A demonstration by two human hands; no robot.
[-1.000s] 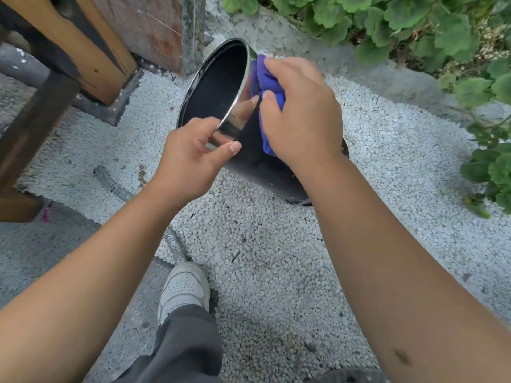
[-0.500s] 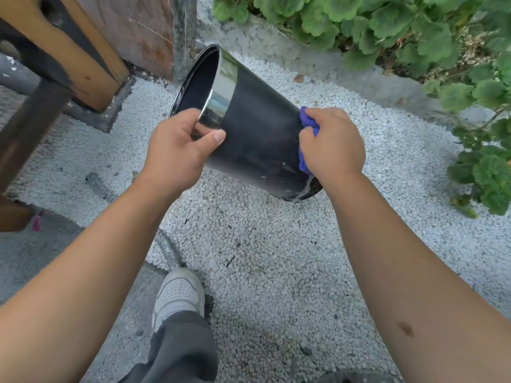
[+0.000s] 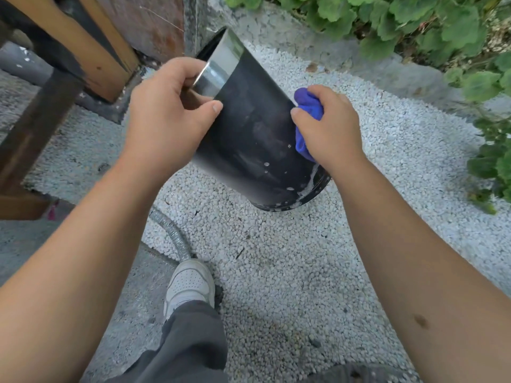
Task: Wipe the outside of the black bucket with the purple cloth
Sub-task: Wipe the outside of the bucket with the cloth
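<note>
— What sort of place is this?
— Outdoors, a home's garden or yard. White gravel (image 3: 276,258) covers the ground.
— What else shows it?
— Beyond the gravel runs a concrete kerb (image 3: 359,48) with leafy green plants (image 3: 414,20) behind it. Left of the gravel stand weathered wooden beams (image 3: 91,51), and a corrugated metal hose (image 3: 172,234) lies on it.

I see open gravel (image 3: 276,272) below and right of the tilted bucket (image 3: 257,139). Wooden beams (image 3: 91,51) crowd its left, plants (image 3: 414,26) hem the far right.
</note>
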